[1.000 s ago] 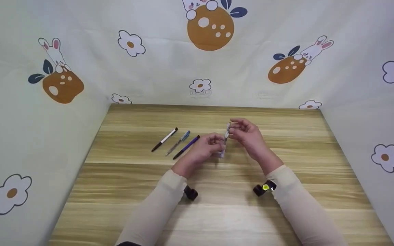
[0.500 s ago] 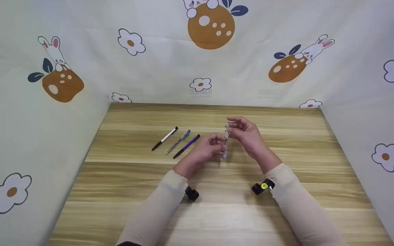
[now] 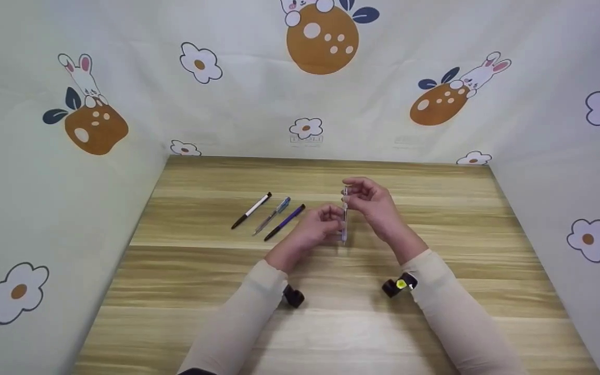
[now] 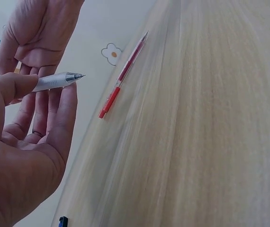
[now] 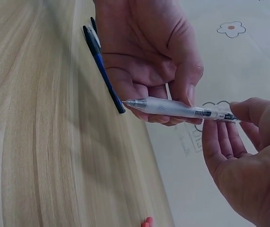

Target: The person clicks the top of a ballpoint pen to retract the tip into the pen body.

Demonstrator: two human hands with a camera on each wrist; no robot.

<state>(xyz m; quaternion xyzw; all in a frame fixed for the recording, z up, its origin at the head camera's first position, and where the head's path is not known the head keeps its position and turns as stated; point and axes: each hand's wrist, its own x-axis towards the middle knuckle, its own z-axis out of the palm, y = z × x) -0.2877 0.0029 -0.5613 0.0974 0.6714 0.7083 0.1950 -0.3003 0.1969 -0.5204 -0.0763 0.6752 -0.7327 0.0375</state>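
Together, left hand (image 3: pixel 314 225) and right hand (image 3: pixel 374 200), each grip pinching the clear pen (image 3: pixel 345 219).

Above the middle of the wooden table (image 3: pixel 435 219), the left hand (image 3: pixel 316 227) and right hand (image 3: pixel 374 204) pinch a clear pen (image 3: pixel 345 219) between them, nearly upright. Three pens (image 3: pixel 269 216) lie side by side to the left.
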